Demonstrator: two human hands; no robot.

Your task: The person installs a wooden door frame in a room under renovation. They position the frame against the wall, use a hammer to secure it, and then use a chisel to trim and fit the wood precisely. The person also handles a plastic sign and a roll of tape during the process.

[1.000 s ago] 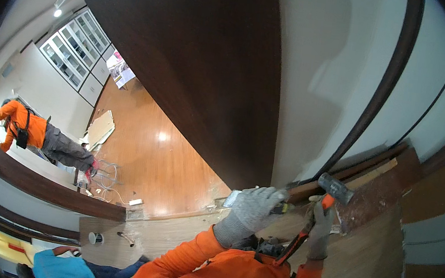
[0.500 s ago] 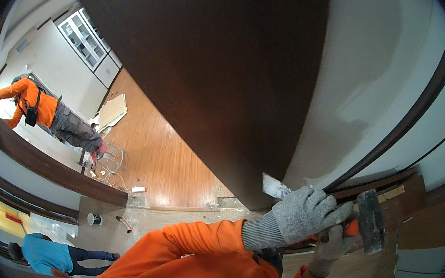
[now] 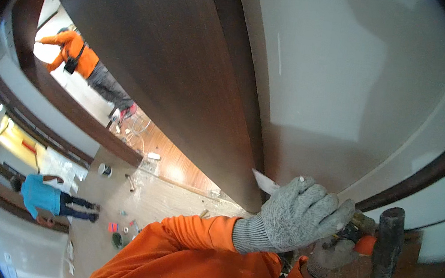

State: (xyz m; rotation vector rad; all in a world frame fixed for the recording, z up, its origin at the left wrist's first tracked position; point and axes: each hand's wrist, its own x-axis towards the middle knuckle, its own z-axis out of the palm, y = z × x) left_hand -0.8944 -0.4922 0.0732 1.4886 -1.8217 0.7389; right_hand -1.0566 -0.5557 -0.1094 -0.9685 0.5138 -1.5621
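A worker in an orange top (image 3: 180, 266) holds two tools at once, the grey-gloved hands close together at the lower right. The left hand (image 3: 301, 216) is closed around a flat-bladed scraper (image 3: 265, 183), its pale blade pointing to the upper left and the yellow-and-black end of its handle showing beyond the fingers. The right hand (image 3: 331, 257), partly hidden behind the left, grips a hammer (image 3: 388, 246) just below its dark, blocky head, where the handle shows orange; the head stands beside the scraper's handle end, though whether the two touch cannot be told. Past the hands, a reddish-brown board (image 3: 344, 275) lies low down. Beyond the blade rises a tall dark brown panel (image 3: 149, 59), a pale wall (image 3: 317, 78) to its right. Farther off on the light floor (image 3: 177, 200) sit a green container (image 3: 117, 241) and a small tub (image 3: 104, 169), with a person in a blue top (image 3: 42, 195) standing to their left. Deeper still, a co-worker in orange (image 3: 80, 61) reaches forward with both arms near white cables (image 3: 136, 136) on wood flooring (image 3: 176, 158)
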